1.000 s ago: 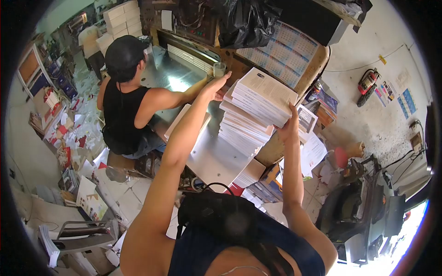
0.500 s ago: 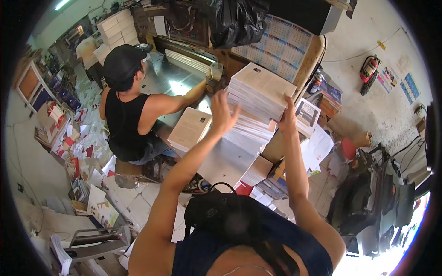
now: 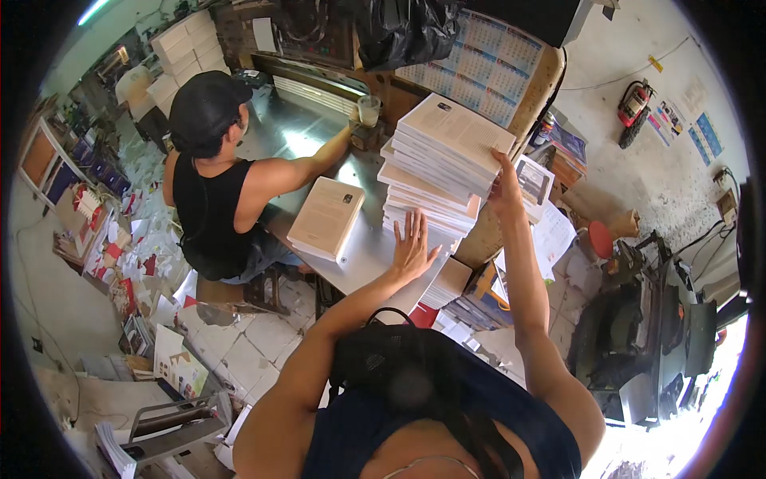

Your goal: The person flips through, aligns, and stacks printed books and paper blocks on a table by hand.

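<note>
Head view: right hand (image 3: 506,188) is bracing the stack (image 3: 445,166), grip unclear, while left hand (image 3: 411,251), spread and grasping nothing, is seemingly squaring it, next calling for even pressure.

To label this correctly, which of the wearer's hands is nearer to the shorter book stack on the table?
Left. The left hand is right of the shorter book stack, apart from it; the right hand is farther right, at the tall stack.
</note>
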{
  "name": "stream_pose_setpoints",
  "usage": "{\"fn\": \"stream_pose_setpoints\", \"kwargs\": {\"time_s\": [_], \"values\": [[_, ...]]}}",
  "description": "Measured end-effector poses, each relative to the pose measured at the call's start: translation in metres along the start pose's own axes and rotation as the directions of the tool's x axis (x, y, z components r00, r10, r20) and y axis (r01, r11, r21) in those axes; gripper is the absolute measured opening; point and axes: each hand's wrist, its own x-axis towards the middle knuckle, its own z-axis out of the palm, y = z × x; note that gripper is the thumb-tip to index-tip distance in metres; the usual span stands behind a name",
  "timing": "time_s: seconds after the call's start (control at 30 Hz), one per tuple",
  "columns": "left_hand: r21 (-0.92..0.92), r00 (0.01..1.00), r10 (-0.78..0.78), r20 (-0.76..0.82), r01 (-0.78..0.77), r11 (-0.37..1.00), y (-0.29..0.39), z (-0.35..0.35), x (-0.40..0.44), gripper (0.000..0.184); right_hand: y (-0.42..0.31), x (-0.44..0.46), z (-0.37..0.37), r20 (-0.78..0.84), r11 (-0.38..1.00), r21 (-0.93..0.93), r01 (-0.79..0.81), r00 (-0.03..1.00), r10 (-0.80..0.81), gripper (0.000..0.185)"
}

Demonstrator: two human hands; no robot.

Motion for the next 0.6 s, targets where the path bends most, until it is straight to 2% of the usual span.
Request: {"fn": "stream_pose_setpoints", "kwargs": {"time_s": [0.07,0.2,0.4,0.5,0.57,0.6], "values": [[-0.045,1.000,-0.029,0.005,0.029,0.999,0.001,0.004,-0.001,0.099,-0.004,-0.011,0.005,-0.057,0.997,-0.046,0.054,0.997,-0.056,0.060],[-0.096,0.999,-0.031,0.018,0.032,0.995,-0.002,0.000,0.004,0.104,-0.002,-0.004,0.006,-0.068,0.999,-0.015,0.036,0.997,-0.037,0.061],[-0.081,0.997,-0.081,-0.013,0.080,0.994,-0.014,-0.008,0.019,0.105,-0.003,0.005,0.008,0.015,0.998,0.035,0.060,0.998,-0.060,0.065],[-0.099,0.999,-0.031,0.044,0.035,0.994,-0.025,-0.019,0.021,0.106,-0.005,0.008,0.005,0.104,0.997,0.080,-0.018,0.995,0.010,0.064],[-0.127,0.999,-0.024,0.027,0.028,0.992,-0.031,-0.029,0.019,0.099,-0.005,0.012,0.003,0.160,0.991,0.135,-0.004,0.987,-0.018,0.058],[-0.130,1.000,-0.021,0.004,0.022,0.991,-0.032,-0.030,0.018,0.096,-0.002,0.019,-0.002,0.124,0.994,0.109,-0.012,0.992,-0.002,0.060]]}}
